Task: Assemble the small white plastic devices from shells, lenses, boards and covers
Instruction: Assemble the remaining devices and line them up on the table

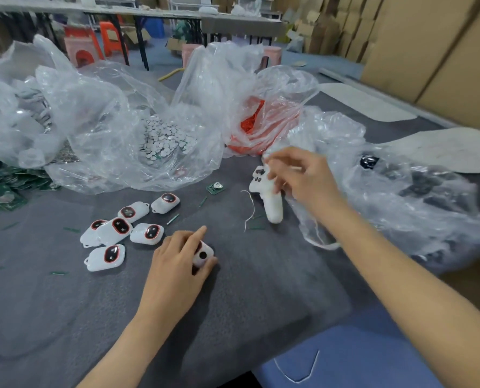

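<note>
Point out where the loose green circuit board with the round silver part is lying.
In the head view, the green circuit board lies on the grey mat, right of centre, just in front of the bag of white discs, left of the right hand.

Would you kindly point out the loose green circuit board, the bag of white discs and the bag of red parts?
Loose green circuit board (215, 188), head view, its centre.
Bag of white discs (166, 138), head view, disc pile.
Bag of red parts (250, 121), head view, red contents.

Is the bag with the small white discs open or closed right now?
Open. The clear bag lies spread on the grey table, its mouth slack, and the pile of white discs sits exposed inside.
</note>
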The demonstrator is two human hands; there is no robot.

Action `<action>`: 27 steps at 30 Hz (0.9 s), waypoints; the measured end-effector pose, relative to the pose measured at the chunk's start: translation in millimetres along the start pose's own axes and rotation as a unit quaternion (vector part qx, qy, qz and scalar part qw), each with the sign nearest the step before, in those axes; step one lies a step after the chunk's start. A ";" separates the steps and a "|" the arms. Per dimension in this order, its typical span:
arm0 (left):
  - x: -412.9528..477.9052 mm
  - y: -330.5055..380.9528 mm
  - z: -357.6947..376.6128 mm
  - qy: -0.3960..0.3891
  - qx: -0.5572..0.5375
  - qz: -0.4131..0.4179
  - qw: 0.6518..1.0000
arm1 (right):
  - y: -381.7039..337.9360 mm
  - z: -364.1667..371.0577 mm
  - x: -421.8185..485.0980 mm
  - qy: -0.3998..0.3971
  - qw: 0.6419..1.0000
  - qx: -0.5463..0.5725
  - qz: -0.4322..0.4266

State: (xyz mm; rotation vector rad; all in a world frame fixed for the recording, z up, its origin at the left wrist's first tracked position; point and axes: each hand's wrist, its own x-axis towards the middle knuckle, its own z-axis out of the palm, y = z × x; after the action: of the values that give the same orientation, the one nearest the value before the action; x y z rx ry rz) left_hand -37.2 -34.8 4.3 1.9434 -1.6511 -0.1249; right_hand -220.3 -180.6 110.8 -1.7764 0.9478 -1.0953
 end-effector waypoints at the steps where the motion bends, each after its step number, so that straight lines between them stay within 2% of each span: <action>1: 3.3 4.1 1.6 -0.002 -0.031 -0.004 1.000 | -1.2 -24.4 13.0 0.138 0.990 0.014 -0.019; 3: 12.0 14.3 6.1 0.003 -0.105 -0.013 0.994 | 12.4 -77.6 47.0 0.372 0.928 0.003 0.007; 4: 16.1 19.4 8.7 0.004 -0.130 -0.011 0.991 | 25.9 -101.7 64.0 0.433 0.899 -0.014 0.058; 5: 19.3 23.0 11.1 0.005 -0.146 -0.006 0.989 | 42.1 -120.9 77.9 0.438 0.888 -0.046 0.134; 7: 22.0 25.1 14.1 0.005 -0.167 -0.002 0.986 | 82.5 -139.4 87.1 0.314 0.879 -0.198 0.300; 8: 22.2 24.5 13.7 0.004 -0.172 -0.006 0.985 | 100.9 -142.2 85.9 0.242 0.860 -0.281 0.349; 9: 21.7 23.4 12.9 0.005 -0.176 -0.011 0.984 | 110.3 -140.2 82.5 0.199 0.840 -0.356 0.358; 11: 19.9 21.7 11.8 0.014 -0.187 -0.010 0.982 | 115.8 -133.5 78.8 0.146 0.821 -0.440 0.333; 15: 20.2 20.5 13.8 0.025 -0.196 -0.005 0.980 | 96.4 -129.4 86.3 0.062 0.818 -0.482 0.307; 20: 18.3 18.1 14.6 0.036 -0.242 -0.021 0.969 | 94.5 -130.4 79.3 0.029 0.827 -0.485 0.284; 24: 18.0 13.8 17.0 0.059 -0.305 -0.052 0.949 | 93.1 -130.1 78.0 0.071 0.826 -0.482 0.285; 27: 18.7 10.0 15.0 0.062 -0.359 -0.062 0.929 | 94.7 -132.1 77.3 0.060 0.840 -0.465 0.274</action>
State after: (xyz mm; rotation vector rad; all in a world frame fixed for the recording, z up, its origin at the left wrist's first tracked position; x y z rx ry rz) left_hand -48.1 -58.3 2.1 1.4431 -1.1629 -0.5613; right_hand -332.9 -318.7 85.3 -1.9201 2.1604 -0.3508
